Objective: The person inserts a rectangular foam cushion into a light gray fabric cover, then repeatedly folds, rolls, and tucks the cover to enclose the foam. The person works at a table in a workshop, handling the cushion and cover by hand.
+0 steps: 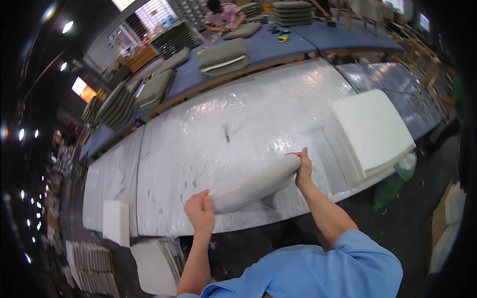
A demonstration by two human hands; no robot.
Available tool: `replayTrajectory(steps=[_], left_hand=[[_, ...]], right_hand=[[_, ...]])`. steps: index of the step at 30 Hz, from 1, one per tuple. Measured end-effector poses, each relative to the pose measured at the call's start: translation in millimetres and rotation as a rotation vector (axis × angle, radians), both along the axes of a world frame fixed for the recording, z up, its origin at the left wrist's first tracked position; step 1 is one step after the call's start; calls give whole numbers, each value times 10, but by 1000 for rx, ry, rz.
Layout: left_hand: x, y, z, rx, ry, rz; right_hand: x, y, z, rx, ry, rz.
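Note:
Between my hands a light grey, fabric-covered cushion (256, 186) is held tilted up on its long edge, over the near side of a plastic-wrapped table. My right hand (304, 170) grips its right end, with the thumb pointing up. At the opposite end, my left hand (199, 210) has its fingers closed on the lower left corner, slightly blurred. The cushion's underside faces away and is hidden from me.
White foam pads (372, 130) are stacked at the table's right end; a small white block (116, 222) stands at its left. Grey-green cushions (223, 55) lie on a blue bench (273, 42) beyond, where a person in pink (226, 17) works. A green bag (395, 184) hangs near the right edge.

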State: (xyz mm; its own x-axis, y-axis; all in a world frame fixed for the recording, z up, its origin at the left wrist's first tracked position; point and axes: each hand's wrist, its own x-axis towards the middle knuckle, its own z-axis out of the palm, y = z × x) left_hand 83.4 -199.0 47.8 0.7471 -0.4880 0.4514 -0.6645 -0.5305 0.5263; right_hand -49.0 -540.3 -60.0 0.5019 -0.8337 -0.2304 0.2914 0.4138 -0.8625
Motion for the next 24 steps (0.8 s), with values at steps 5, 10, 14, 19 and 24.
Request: replayTrajectory(steps=[5, 10, 14, 19, 24], left_hand=[[-580, -1122, 417, 350, -329, -490], [-764, -2009, 417, 467, -324, -687], [-803, -2435, 312, 553, -282, -664], [-690, -2567, 243, 533, -273, -697], [-541, -2751, 299, 734, -62, -662]], right_hand=[[-108, 90, 282, -170, -6, -127], [-118, 95, 358, -389, -91, -171], [-135, -84, 258, -468, -121, -143], [-93, -214, 219, -561, -97, -81], [9, -383, 142, -612, -64, -70]])
